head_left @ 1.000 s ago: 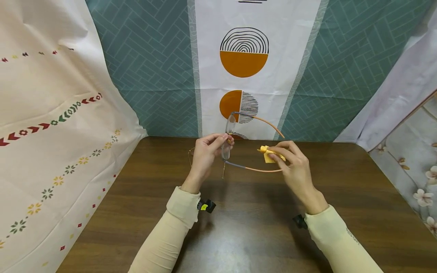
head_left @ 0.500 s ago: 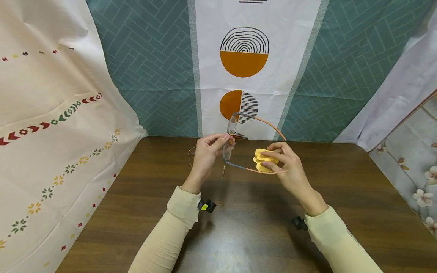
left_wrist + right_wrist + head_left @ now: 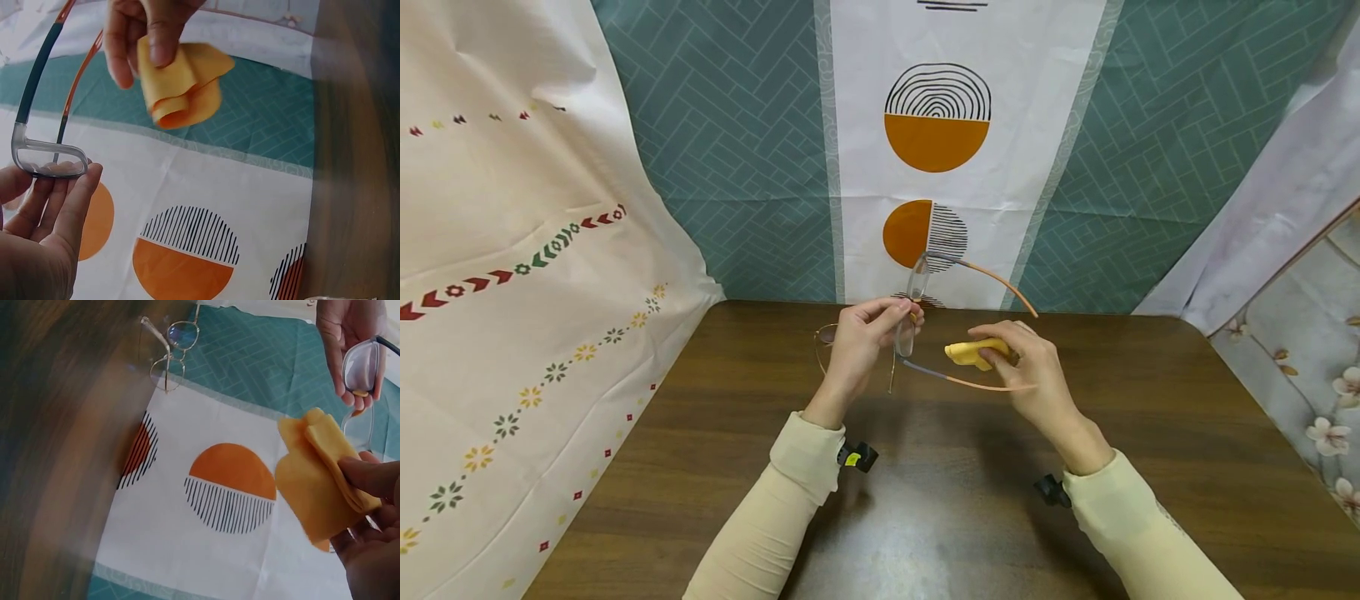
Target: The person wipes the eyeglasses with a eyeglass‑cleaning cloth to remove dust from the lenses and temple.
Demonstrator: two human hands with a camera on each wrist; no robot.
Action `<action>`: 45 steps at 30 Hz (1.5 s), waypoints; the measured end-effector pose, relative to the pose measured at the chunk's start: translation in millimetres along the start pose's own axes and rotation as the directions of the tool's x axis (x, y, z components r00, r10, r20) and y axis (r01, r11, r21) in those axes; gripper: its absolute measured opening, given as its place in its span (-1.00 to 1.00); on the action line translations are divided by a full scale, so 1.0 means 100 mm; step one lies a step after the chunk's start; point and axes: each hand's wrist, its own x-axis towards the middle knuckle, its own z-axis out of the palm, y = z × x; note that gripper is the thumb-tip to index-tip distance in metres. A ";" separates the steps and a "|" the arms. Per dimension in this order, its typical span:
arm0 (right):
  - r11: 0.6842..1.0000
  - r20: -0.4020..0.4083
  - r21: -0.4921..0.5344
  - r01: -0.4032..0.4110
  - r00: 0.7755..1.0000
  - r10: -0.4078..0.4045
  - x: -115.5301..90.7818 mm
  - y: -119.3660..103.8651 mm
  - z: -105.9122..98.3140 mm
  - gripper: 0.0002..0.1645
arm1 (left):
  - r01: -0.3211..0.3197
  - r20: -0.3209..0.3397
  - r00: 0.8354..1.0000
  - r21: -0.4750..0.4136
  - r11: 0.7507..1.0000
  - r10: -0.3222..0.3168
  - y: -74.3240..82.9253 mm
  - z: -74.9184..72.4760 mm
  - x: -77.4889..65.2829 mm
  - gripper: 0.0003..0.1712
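Observation:
My left hand (image 3: 856,346) pinches a pair of eyeglasses (image 3: 906,335) near the bridge and one lens. The frame is clear grey, with dark blue and orange temples that stretch out toward the right. In my right hand (image 3: 1041,371) is a folded yellow cloth (image 3: 970,352), held between thumb and fingers. The cloth is apart from the lenses, a short way to their right. In the right wrist view, the cloth (image 3: 322,475) shows its folded layers, with the lens (image 3: 361,367) beyond it. Both hands are raised above the table.
A second pair of glasses, thin and gold-rimmed (image 3: 183,335), stands on the brown wooden table (image 3: 925,517), partly hidden behind my left hand in the head view. A patterned curtain (image 3: 745,167) hangs at the table's back edge. Printed cloths hang on both sides.
My right hand has moved slightly left and down, and the yellow cloth has been refolded in its fingers. The held eyeglasses have shifted slightly right and down with my left hand.

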 end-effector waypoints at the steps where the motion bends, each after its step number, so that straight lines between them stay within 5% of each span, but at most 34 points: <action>1: 1.000 -0.016 -0.007 0.021 1.000 -0.021 0.01 0.00 0.01 -0.57 | 0.003 0.005 1.000 0.001 1.000 -0.003 0.00 0.01 0.00 -0.73; 9: 0.985 -0.121 0.017 0.170 0.979 -0.166 0.11 -0.04 0.11 -0.69 | 0.031 0.041 0.999 0.002 1.000 -0.031 -0.03 0.04 -0.03 -0.73; 21: 0.985 -0.174 0.148 0.087 0.983 -0.060 0.24 -0.02 0.21 -0.80 | 0.089 0.150 0.985 0.015 0.996 -0.090 -0.03 0.08 -0.05 -0.74; 36: 0.987 -0.451 -0.033 0.160 0.878 -0.158 0.28 -0.06 0.49 -0.82 | 0.130 0.191 0.974 -0.020 0.991 -0.124 -0.04 0.13 -0.05 -0.78; 45: 0.990 -0.430 -0.033 0.136 0.893 -0.137 0.24 -0.08 0.52 -0.89 | 0.116 0.204 0.972 0.011 0.993 -0.116 -0.01 0.14 -0.07 -0.75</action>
